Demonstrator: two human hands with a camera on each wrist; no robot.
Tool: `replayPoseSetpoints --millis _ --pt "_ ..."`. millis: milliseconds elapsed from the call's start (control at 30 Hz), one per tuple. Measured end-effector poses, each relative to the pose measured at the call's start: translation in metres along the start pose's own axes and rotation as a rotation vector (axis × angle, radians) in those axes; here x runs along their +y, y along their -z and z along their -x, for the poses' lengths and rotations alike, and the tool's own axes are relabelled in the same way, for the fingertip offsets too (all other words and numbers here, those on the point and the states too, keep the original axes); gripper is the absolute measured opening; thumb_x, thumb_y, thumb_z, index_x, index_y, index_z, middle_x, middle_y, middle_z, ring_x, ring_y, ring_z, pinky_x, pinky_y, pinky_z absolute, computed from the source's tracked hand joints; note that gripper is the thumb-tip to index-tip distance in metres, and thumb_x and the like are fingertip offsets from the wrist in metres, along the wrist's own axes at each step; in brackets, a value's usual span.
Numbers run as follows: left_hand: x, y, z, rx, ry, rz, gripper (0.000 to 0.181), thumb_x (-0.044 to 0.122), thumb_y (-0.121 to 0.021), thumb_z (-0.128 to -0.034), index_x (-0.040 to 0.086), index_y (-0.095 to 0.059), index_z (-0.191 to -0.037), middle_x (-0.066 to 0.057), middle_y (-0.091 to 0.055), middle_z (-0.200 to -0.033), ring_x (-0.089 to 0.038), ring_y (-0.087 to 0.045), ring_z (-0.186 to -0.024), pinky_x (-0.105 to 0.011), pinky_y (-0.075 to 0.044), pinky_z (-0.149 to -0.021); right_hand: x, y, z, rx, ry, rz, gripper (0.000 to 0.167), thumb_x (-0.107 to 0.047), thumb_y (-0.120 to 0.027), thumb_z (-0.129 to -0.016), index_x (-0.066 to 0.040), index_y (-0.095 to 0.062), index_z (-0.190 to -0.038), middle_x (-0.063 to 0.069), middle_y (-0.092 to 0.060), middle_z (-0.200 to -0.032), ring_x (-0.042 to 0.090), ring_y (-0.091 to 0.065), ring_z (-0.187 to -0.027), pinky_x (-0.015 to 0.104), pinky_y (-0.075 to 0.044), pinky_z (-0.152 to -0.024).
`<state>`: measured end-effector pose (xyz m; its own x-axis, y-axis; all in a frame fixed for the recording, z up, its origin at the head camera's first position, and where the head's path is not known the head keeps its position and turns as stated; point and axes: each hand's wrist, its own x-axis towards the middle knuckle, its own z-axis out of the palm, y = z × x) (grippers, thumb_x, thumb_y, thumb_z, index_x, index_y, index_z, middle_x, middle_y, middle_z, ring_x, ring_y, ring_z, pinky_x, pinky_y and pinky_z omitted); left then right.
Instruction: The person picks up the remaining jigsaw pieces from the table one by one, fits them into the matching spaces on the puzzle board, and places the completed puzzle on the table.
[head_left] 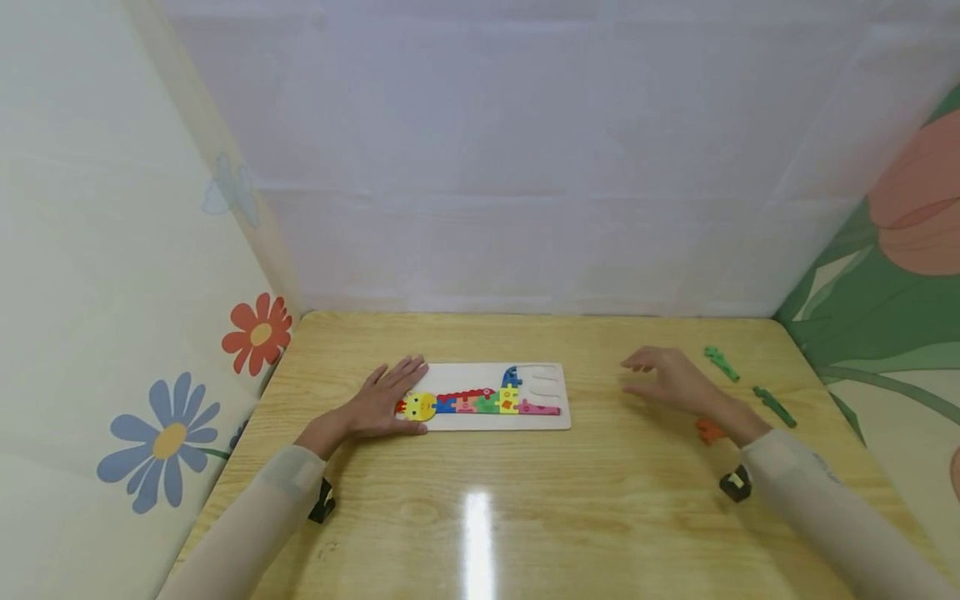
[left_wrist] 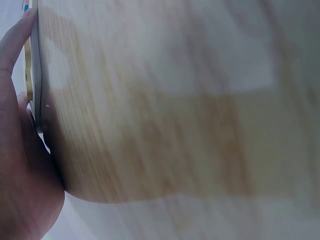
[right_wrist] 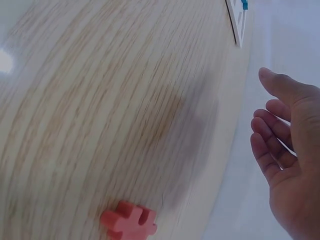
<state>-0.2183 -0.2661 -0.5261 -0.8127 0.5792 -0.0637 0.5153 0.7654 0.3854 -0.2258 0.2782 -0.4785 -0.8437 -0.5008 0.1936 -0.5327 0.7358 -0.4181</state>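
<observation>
A white puzzle board [head_left: 472,422] lies on the table with a giraffe of coloured pieces set in it: a yellow head [head_left: 420,407], a neck and body of several colours, a blue piece [head_left: 511,377] and a pink leg piece [head_left: 538,409]. Bare leg-shaped recesses show at its right end. My left hand [head_left: 382,402] rests flat on the board's left end, fingers spread. To the right of the board, my right hand [head_left: 670,381] hovers above the table, fingers loosely bent and holding nothing. Under its wrist lies an orange-red puzzle piece [right_wrist: 131,221], partly hidden in the head view.
Two loose green pieces lie at the table's right, a lighter one [head_left: 722,364] and a darker one [head_left: 775,407]. A white wall [head_left: 525,250] stands behind the table [head_left: 420,525]. Side walls carry printed flowers [head_left: 258,333].
</observation>
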Motion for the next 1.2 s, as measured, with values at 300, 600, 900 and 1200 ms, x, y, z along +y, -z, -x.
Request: replayPoseSetpoints --millis 300,600,900,1200 --pt "0.000 0.000 0.001 -0.013 0.004 -0.006 0.113 0.065 -0.073 -0.0889 0.007 -0.019 -0.170 -0.014 -0.014 -0.178 -0.038 -0.008 -0.164 -0.067 -0.003 -0.127 0.007 0.007 0.006 0.037 0.024 -0.015 0.036 -0.015 -0.088 -0.088 0.006 -0.075 -0.114 0.021 -0.077 -0.108 0.035 -0.073 -0.092 0.054 -0.061 -0.082" --pt "0.001 0.000 0.001 -0.002 -0.001 0.000 0.113 0.063 -0.075 -0.0888 0.006 -0.020 -0.169 -0.015 -0.015 -0.177 -0.039 -0.009 -0.164 -0.067 -0.003 -0.126 0.018 0.014 0.014 0.024 -0.039 -0.006 0.039 -0.019 -0.086 -0.090 0.005 -0.075 -0.119 0.020 -0.076 -0.112 0.034 -0.073 -0.097 0.053 -0.061 -0.083" --pt "0.000 -0.001 0.000 0.013 -0.005 0.001 0.112 0.064 -0.074 -0.0887 0.005 -0.022 -0.169 -0.016 -0.017 -0.177 -0.040 -0.011 -0.163 -0.068 -0.004 -0.126 0.028 0.020 0.018 0.058 -0.020 0.000 0.038 -0.015 -0.088 -0.087 0.007 -0.075 -0.116 0.022 -0.077 -0.108 0.038 -0.074 -0.093 0.055 -0.061 -0.081" --pt "0.001 0.000 0.000 -0.006 0.009 0.003 0.113 0.063 -0.074 -0.0886 0.007 -0.020 -0.170 -0.014 -0.015 -0.178 -0.038 -0.008 -0.164 -0.066 -0.002 -0.127 0.032 0.028 0.025 0.083 -0.007 0.001 0.037 -0.014 -0.088 -0.087 0.007 -0.075 -0.115 0.022 -0.077 -0.107 0.036 -0.074 -0.090 0.055 -0.061 -0.079"
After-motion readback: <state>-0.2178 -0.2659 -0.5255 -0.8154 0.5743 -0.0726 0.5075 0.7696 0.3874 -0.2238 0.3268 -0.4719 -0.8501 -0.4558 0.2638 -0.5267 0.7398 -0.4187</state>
